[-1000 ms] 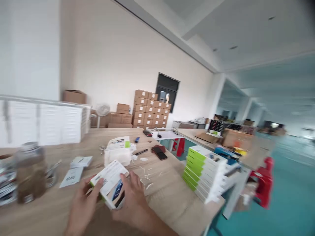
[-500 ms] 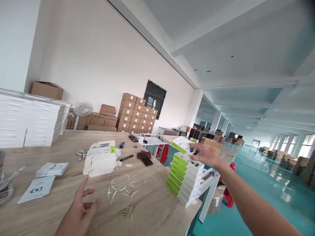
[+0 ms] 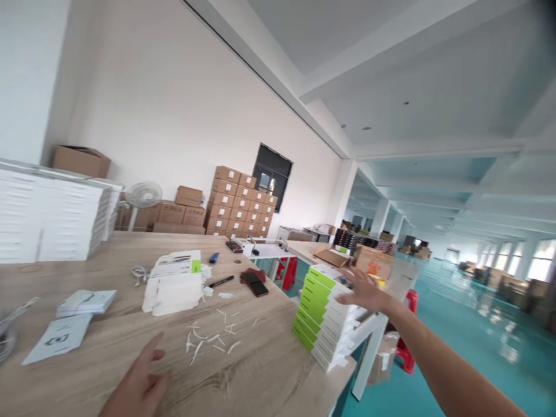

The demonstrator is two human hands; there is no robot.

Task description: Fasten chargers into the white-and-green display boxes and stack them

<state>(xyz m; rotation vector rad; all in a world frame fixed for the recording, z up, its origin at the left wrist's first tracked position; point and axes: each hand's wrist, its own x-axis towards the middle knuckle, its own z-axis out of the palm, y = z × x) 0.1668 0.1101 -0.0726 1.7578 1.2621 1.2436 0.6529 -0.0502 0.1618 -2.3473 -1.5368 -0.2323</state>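
Note:
At the table's right edge stands a stack of several flat white and green boxes (image 3: 324,310), their green ends facing left. My right hand (image 3: 364,291) is at the upper right side of this stack, its fingers spread and nothing held; whether a fingertip touches the top box I cannot tell. Low at the left, my left hand (image 3: 138,379) hovers over the wooden table (image 3: 247,376), slightly blurred, with its index finger stretched out and no object in it. Thin white paper strips (image 3: 212,337) lie scattered just beyond it.
Flattened white cartons (image 3: 174,286), a black pen (image 3: 221,281), a blue cutter (image 3: 214,258) and a dark phone (image 3: 255,284) lie on the table. White booklets (image 3: 87,302) and a white cable (image 3: 8,336) are at left. A red stool (image 3: 408,350) stands beyond the right edge.
The box that my right hand held tilted above the stack now rests level on top, and the hand has let go. My left hand has shifted slightly down.

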